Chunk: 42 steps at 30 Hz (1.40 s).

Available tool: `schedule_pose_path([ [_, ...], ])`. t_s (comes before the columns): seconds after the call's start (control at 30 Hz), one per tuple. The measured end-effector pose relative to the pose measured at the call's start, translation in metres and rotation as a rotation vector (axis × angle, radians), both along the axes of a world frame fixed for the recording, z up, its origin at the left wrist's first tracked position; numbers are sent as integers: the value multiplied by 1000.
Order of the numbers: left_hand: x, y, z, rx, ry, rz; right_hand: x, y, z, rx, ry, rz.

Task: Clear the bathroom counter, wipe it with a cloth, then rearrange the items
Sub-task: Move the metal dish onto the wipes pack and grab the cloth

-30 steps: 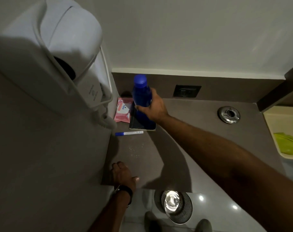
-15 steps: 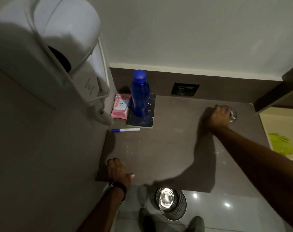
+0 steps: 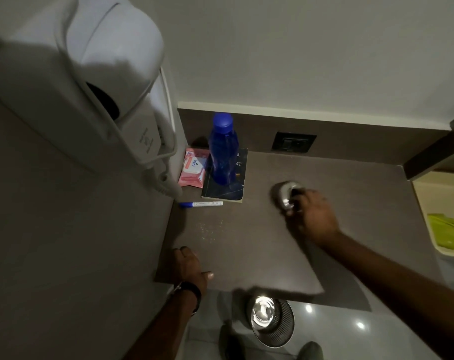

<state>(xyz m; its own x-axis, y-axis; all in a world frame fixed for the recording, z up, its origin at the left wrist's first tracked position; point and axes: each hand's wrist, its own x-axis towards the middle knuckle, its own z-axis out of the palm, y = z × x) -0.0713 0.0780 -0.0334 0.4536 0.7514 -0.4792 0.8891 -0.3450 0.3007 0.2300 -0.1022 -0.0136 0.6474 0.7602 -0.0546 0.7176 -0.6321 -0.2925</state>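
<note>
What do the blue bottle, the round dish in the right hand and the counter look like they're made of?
Blue bottle: likely translucent plastic; the book cover shows dimly through it. Round dish: polished metal, probably steel, going by its bright mirror-like glints; motion blur leaves this unsure. Counter: matte brown stone or laminate, with an even, dull surface; which one can't be told.

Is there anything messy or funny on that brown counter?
Yes. Tiny pale crumbs or specks are scattered on the brown counter just below the blue-capped white pen. Also, the tall blue plastic bottle stands on top of a dark book, an odd perch.
</note>
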Motion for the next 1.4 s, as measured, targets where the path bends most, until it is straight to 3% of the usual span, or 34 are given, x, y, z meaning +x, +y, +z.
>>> schedule_pose_path([
  [0.1, -1, 0, 1, 30, 52, 5, -72, 37, 1, 171, 11, 313],
  [0.17, -1, 0, 0, 64, 71, -22, -106, 74, 2, 184, 50, 371],
  [0.33, 0, 2, -1, 66, 83, 25, -140, 182, 10, 186, 111, 290],
  [0.47, 0, 4, -4, 85, 142, -27, -134, 244, 11, 74, 94, 209],
  [0.63, 1, 5, -10, 34, 118, 18, -115, 280, -4, -74, -25, 245],
  [0.8, 0, 7, -11, 17, 100, 15, -103, 280, -10, -28, -56, 233],
  [0.97, 0, 6, -4, 18, 67, 1, -128, 210, -6, 178, 17, 217],
  [1.13, 2, 3, -7, -55, 24, -42, -124, 50, -20, 227, -39, 255],
  [1.2, 3, 2, -12, -86, 40, -5, -98, -16, -25, 240, -106, 163],
  [1.3, 4, 0, -6, 25, 195, -73, -35, -103, -23, 203, -201, -38],
  [1.4, 3, -2, -8, 13, 122, -115, 40, -172, -9, 125, -296, -305],
])
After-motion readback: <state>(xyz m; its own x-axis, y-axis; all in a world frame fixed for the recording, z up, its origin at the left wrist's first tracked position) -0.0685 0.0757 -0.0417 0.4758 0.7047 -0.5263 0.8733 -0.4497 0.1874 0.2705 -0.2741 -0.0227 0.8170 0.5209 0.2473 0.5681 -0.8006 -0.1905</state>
